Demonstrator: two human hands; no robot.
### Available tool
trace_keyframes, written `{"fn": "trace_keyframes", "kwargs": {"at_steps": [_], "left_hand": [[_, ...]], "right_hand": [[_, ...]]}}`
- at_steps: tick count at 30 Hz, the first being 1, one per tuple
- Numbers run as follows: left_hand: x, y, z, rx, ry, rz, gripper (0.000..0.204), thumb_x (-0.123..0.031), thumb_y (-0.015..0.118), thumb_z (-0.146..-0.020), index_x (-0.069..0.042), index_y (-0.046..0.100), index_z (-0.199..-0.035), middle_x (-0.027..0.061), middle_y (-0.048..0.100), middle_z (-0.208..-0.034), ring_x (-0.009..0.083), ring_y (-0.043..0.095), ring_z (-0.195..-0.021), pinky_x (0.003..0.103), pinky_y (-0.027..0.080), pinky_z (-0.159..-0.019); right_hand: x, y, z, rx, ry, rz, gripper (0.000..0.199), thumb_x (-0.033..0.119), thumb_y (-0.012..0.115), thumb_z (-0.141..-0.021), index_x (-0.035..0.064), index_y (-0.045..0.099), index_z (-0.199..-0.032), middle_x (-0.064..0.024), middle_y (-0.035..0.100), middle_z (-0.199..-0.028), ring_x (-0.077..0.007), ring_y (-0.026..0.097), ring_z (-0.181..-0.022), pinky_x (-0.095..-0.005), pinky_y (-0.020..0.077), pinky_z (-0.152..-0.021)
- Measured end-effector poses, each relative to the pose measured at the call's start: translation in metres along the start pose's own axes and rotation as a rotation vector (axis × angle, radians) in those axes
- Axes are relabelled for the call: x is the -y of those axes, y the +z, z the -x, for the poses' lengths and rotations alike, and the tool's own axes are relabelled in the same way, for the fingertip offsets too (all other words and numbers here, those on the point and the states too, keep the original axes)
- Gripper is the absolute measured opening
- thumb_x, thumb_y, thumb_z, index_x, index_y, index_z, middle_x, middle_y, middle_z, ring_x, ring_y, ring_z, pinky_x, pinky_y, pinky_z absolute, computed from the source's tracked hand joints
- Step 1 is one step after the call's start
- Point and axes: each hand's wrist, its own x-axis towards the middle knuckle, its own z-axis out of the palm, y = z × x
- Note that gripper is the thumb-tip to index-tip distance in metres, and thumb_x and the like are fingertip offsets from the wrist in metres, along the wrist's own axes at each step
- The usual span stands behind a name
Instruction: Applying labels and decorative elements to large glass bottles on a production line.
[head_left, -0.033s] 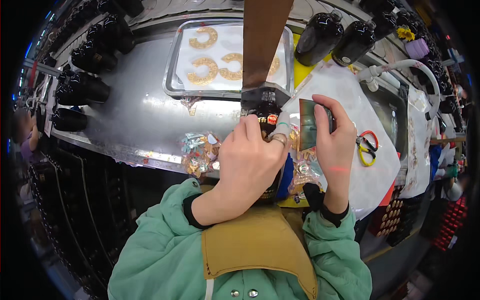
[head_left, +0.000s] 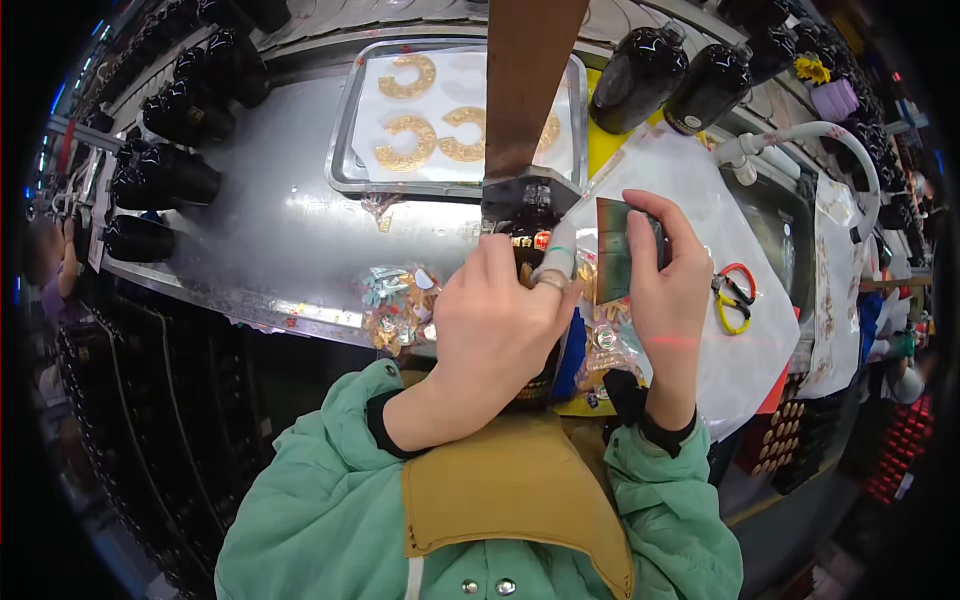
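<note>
My left hand is closed over the front of a dark glossy bottle with a red and gold label, upright before me. One finger wears a white cover with a green band, and its tip lies against the label. The lower bottle is mostly behind this hand. Just to the right, my right hand grips a flat greenish-brown rectangular plate with a dark rounded back, held upright and apart from the bottle. Whether my left fingers pin a small piece on the bottle cannot be made out.
A metal tray carries several gold C-shaped pieces. A brown post rises behind the bottle. Loose small pieces lie near the bench's front edge. Red-and-yellow pliers rest on white paper. More dark bottles stand behind.
The white-covered finger of my left hand has straightened upward and covers more of the label's red emblem. My right hand and its plate have barely moved.
</note>
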Motion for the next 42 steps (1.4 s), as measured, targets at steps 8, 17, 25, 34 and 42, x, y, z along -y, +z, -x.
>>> {"fn": "trace_keyframes", "kwargs": {"at_steps": [8, 17, 25, 34, 42], "left_hand": [[0.014, 0.0, 0.012, -0.065, -0.022, 0.16, 0.046, -0.025, 0.082, -0.081, 0.011, 0.067, -0.105, 0.0241, 0.064, -0.107, 0.0363, 0.066, -0.082, 0.042, 0.055, -0.066], [0.021, -0.003, 0.027, -0.046, -0.044, 0.222, 0.058, -0.024, 0.081, -0.084, 0.015, 0.061, -0.121, 0.0255, 0.064, -0.118, 0.039, 0.066, -0.094, 0.043, 0.055, -0.078], [0.02, -0.005, 0.028, -0.019, -0.055, 0.254, 0.071, -0.031, 0.084, -0.08, 0.016, 0.058, -0.127, 0.0267, 0.063, -0.121, 0.0394, 0.066, -0.099, 0.043, 0.055, -0.083], [0.015, -0.009, 0.022, 0.022, 0.02, 0.193, 0.078, -0.051, 0.081, -0.079, 0.007, 0.063, -0.128, 0.0308, 0.059, -0.123, 0.0435, 0.064, -0.1, 0.045, 0.055, -0.083], [-0.008, -0.004, 0.003, 0.167, 0.018, -0.094, 0.057, -0.053, 0.078, -0.077, -0.02, 0.073, -0.123, 0.0297, 0.057, -0.11, 0.0345, 0.063, -0.077, 0.04, 0.051, -0.058]], "right_hand": [[0.0, 0.023, 0.01, 0.092, 0.094, -0.135, 0.019, 0.006, 0.06, -0.096, -0.0001, 0.07, -0.111, -0.0178, 0.073, -0.097, -0.0266, 0.072, -0.088, -0.0336, 0.0535, -0.08], [0.02, 0.01, -0.026, 0.165, -0.346, 0.089, 0.014, 0.003, 0.064, -0.092, 0.0037, 0.066, -0.106, -0.0175, 0.067, -0.096, -0.0373, 0.067, -0.088, -0.0412, 0.0518, -0.074], [0.021, 0.015, -0.039, 0.14, -0.473, 0.305, 0.015, 0.009, 0.066, -0.093, 0.0045, 0.066, -0.107, -0.0134, 0.069, -0.095, -0.0361, 0.068, -0.084, -0.0419, 0.0527, -0.072], [-0.029, 0.006, -0.009, 0.032, -0.029, 0.115, 0.016, 0.009, 0.065, -0.094, 0.0032, 0.068, -0.108, -0.0177, 0.071, -0.09, -0.0354, 0.07, -0.08, -0.0394, 0.0528, -0.073], [-0.021, -0.003, -0.003, -0.057, -0.005, -0.053, 0.017, 0.011, 0.064, -0.097, 0.0011, 0.067, -0.11, -0.0036, 0.06, -0.07, -0.0075, 0.05, -0.063, -0.026, 0.0403, -0.056]]}}
